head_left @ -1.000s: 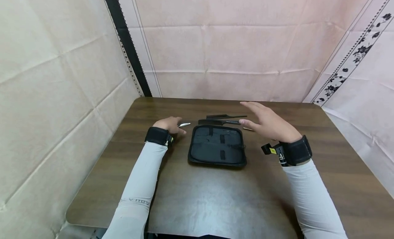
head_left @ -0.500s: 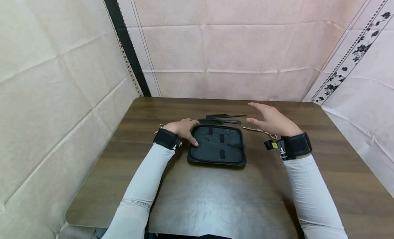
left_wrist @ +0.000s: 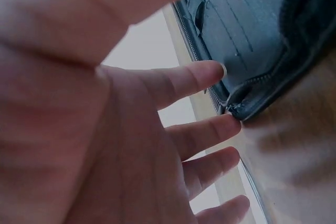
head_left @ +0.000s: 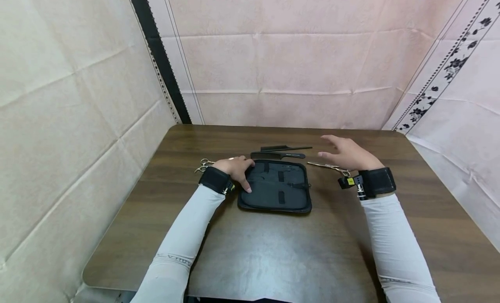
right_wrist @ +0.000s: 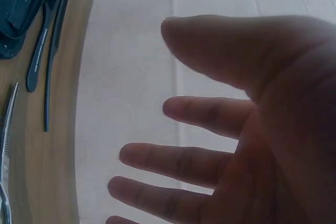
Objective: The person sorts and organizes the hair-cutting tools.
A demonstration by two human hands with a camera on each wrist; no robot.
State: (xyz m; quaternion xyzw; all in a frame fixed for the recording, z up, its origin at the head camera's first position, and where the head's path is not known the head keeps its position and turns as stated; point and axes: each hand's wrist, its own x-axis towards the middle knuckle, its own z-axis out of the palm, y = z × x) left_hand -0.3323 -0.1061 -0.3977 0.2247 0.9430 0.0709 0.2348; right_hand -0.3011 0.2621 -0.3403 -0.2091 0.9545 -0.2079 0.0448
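Overhanging the black case (head_left: 273, 194), the left hand (head_left: 235, 169) spreads loose, empty fingers (left_wrist: 186, 82), as does the right hand (head_left: 350, 155).

I read the surface (head_left: 269, 259) as smooth wood grain with a satin sheen; I see a leather-like case (head_left: 269, 201), matt plastic-looking combs (head_left: 278, 155), shiny metal scissors (head_left: 330, 166) and creased cloth hangings (head_left: 297, 68).
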